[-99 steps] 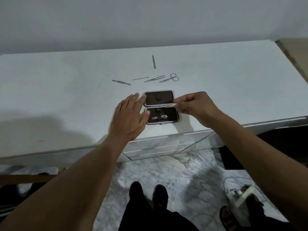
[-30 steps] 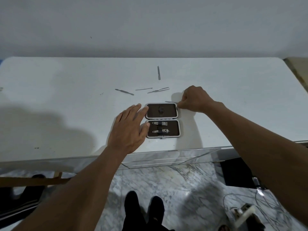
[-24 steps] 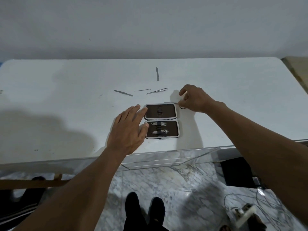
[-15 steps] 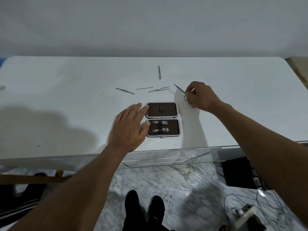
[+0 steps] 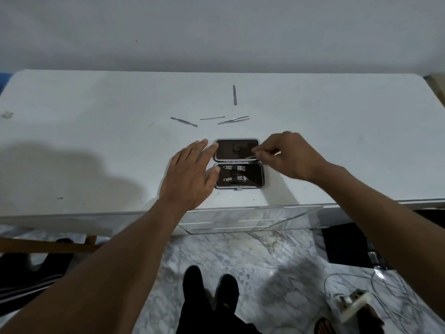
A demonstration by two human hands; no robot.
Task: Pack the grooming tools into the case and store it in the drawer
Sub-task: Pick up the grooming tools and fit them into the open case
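Note:
A small dark grooming case (image 5: 255, 175) lies open near the front edge of the white table (image 5: 337, 141). Two nail clippers (image 5: 234, 173) sit strapped in its near half. My left hand (image 5: 190, 177) lies flat against the case's left side, fingers spread. My right hand (image 5: 289, 156) pinches small scissors (image 5: 250, 157) whose tips point over the case's far half; most of the tool is hidden by my fingers. Further back lie tweezers (image 5: 233, 120), a thin pick (image 5: 212, 118), a cuticle tool (image 5: 184, 121) and a nail file (image 5: 234, 94).
A drawer front (image 5: 248, 219) with a mirrored face sits under the table edge below the case. On the marble floor are my feet (image 5: 209, 285), a power strip with cables (image 5: 354, 307) at right and a wooden bar (image 5: 48, 245) at left.
My right hand picked the scissors up from the table behind the case and brought them down over the case's far half. The left hand stayed beside the case.

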